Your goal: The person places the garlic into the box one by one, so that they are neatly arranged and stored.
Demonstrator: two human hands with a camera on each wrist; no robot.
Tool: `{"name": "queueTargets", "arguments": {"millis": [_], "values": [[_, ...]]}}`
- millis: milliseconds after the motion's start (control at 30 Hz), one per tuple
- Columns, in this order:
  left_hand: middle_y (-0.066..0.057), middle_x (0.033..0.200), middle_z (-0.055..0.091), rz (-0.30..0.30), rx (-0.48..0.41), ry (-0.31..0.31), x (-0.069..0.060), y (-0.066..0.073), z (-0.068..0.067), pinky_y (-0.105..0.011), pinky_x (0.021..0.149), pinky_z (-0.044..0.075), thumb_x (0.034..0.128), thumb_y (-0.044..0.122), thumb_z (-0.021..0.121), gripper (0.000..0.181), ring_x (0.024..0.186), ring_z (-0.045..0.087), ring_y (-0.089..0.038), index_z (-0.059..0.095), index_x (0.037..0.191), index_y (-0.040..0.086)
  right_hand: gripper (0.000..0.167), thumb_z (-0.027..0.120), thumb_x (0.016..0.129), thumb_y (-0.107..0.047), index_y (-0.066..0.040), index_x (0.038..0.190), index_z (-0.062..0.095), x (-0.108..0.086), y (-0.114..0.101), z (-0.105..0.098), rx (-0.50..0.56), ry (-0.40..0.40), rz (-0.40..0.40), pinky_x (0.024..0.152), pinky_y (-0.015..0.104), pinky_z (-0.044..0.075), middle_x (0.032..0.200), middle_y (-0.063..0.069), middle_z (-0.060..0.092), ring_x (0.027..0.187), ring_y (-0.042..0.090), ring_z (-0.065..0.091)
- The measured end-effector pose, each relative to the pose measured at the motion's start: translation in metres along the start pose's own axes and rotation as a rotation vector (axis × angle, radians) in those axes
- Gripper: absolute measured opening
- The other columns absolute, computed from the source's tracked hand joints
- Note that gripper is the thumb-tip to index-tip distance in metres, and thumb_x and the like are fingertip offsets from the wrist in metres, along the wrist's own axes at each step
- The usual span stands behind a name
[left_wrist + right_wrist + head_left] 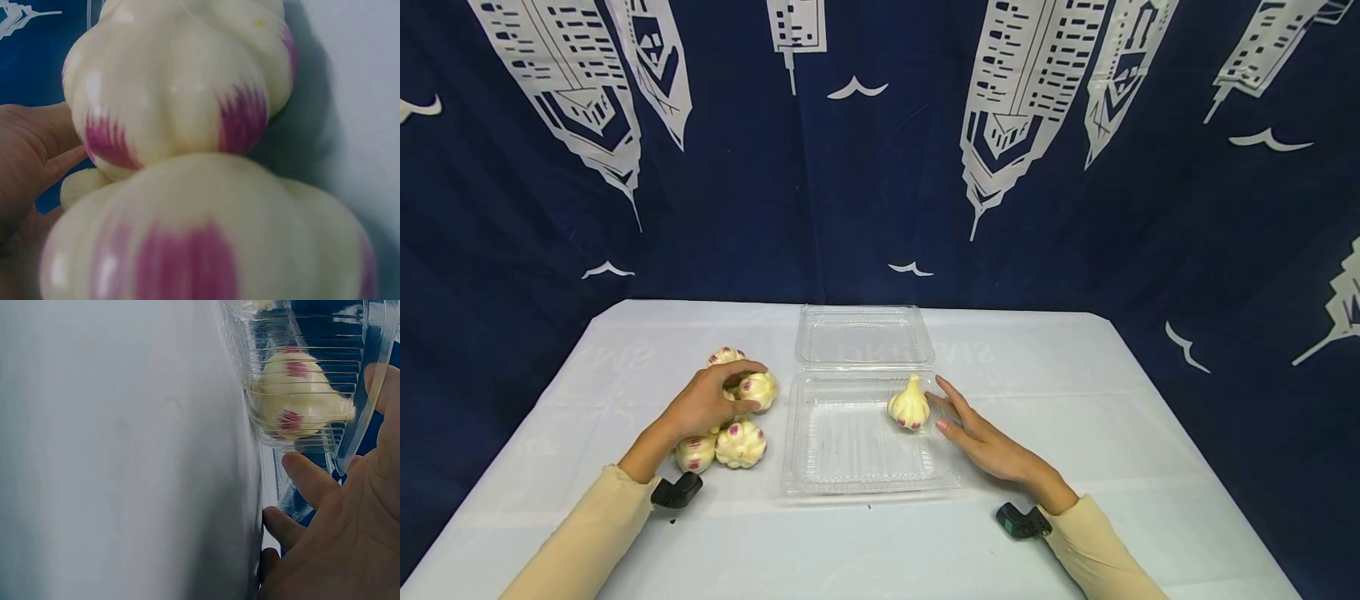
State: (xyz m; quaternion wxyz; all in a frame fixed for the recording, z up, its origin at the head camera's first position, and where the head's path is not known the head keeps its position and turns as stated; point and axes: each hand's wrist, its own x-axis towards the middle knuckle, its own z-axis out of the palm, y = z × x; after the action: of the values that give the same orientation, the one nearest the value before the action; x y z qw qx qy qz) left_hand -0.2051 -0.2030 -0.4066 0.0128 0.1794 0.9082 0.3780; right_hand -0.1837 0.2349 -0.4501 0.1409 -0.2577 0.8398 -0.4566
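At the left pile, my left hand [709,400] has thumb and fingers on either side of a garlic bulb [760,390], pinching it. Other cream garlic bulbs with purple patches lie around it, among them a knobbly garlic bulb [742,444]. Two bulbs fill the left wrist view, hiding the fingertips behind them. One upright garlic bulb [909,406] stands in the right part of a clear plastic box [842,475], seen through its ribbed wall in the right wrist view. My right hand [988,437] lies along the box's right side, fingers spread and holding nothing.
The box's clear lid [865,335] lies folded back behind it. A white cloth covers the table [1112,467], with small dark specks near the front. Behind stands a navy curtain [730,208] with white building prints.
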Motion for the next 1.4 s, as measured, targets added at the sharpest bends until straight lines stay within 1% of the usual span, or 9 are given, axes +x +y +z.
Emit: {"name": "queueTargets", "arguments": {"millis": [200,367,533,733,900,1067,1200,1300,1400], "values": [[-0.019,0.132,0.062,-0.007,-0.02,0.016,0.0,0.001,0.0,-0.058,0.1,0.047,0.0873,0.014,0.079,0.047,0.12,0.059,-0.042,0.063,0.131,0.009,0.067,0.038,0.11,-0.027,-0.02,0.162,-0.005,0.0,-0.002,0.0,0.001,-0.001,0.007,0.117,0.068,0.012,0.164,0.018,0.023,0.153,0.041,0.013],[-0.017,0.131,0.061,-0.018,-0.032,0.03,0.0,0.008,-0.004,-0.057,0.099,0.047,0.0884,0.016,0.078,0.047,0.119,0.059,-0.042,0.062,0.132,0.011,0.067,0.037,0.11,-0.028,-0.019,0.162,-0.005,0.0,-0.004,0.0,-0.004,0.0,0.009,0.117,0.068,0.013,0.164,0.018,0.023,0.153,0.041,0.013],[-0.018,0.129,0.062,0.043,-0.033,0.07,0.0,0.019,-0.009,-0.056,0.099,0.048,0.09,0.015,0.076,0.045,0.117,0.06,-0.043,0.061,0.132,0.008,0.068,0.037,0.11,-0.028,-0.017,0.162,-0.005,0.001,-0.004,0.0,-0.01,0.0,0.006,0.117,0.068,0.013,0.164,0.018,0.023,0.152,0.042,0.013],[-0.019,0.134,0.057,0.049,-0.056,0.07,0.003,0.026,-0.012,-0.057,0.101,0.046,0.091,0.014,0.075,0.046,0.121,0.056,-0.044,0.06,0.134,0.009,0.067,0.037,0.111,-0.029,-0.022,0.161,-0.007,0.001,-0.003,0.0,-0.001,-0.004,0.017,0.117,0.067,0.014,0.165,0.018,0.022,0.152,0.041,0.013],[-0.017,0.136,0.056,0.07,-0.049,0.081,0.004,0.032,-0.013,-0.056,0.102,0.045,0.0908,0.016,0.075,0.046,0.121,0.055,-0.041,0.06,0.134,0.01,0.067,0.036,0.111,-0.027,-0.019,0.161,-0.006,0.001,-0.002,0.0,-0.004,-0.005,0.012,0.117,0.068,0.014,0.164,0.019,0.022,0.152,0.042,0.013],[-0.014,0.133,0.056,0.105,-0.033,0.085,0.005,0.038,-0.013,-0.055,0.102,0.044,0.0903,0.017,0.076,0.047,0.122,0.053,-0.038,0.061,0.134,0.012,0.067,0.037,0.111,-0.029,-0.02,0.162,-0.006,0.0,-0.001,0.0,0.003,-0.004,0.013,0.118,0.067,0.014,0.165,0.018,0.023,0.153,0.04,0.013],[-0.013,0.128,0.055,0.141,-0.025,0.079,0.006,0.043,-0.011,-0.047,0.093,0.051,0.089,0.014,0.077,0.048,0.12,0.053,-0.034,0.061,0.134,0.012,0.067,0.036,0.111,-0.029,-0.021,0.161,-0.007,0.0,0.001,0.001,-0.002,-0.012,0.014,0.117,0.067,0.014,0.165,0.018,0.022,0.153,0.041,0.013],[-0.01,0.125,0.056,0.161,-0.017,0.082,0.007,0.046,-0.009,-0.038,0.08,0.056,0.0875,0.014,0.078,0.049,0.113,0.055,-0.028,0.062,0.133,0.013,0.067,0.036,0.111,-0.03,-0.022,0.161,-0.007,0.0,0.001,0.001,-0.006,-0.012,0.013,0.117,0.068,0.014,0.165,0.018,0.022,0.153,0.041,0.013],[-0.009,0.122,0.057,0.183,-0.003,0.088,0.009,0.05,-0.009,-0.033,0.074,0.055,0.086,0.013,0.08,0.049,0.104,0.055,-0.022,0.063,0.133,0.013,0.067,0.037,0.111,-0.03,-0.025,0.161,-0.007,-0.001,0.0,0.0,-0.004,-0.007,0.015,0.117,0.068,0.013,0.165,0.017,0.022,0.153,0.041,0.013]]}}
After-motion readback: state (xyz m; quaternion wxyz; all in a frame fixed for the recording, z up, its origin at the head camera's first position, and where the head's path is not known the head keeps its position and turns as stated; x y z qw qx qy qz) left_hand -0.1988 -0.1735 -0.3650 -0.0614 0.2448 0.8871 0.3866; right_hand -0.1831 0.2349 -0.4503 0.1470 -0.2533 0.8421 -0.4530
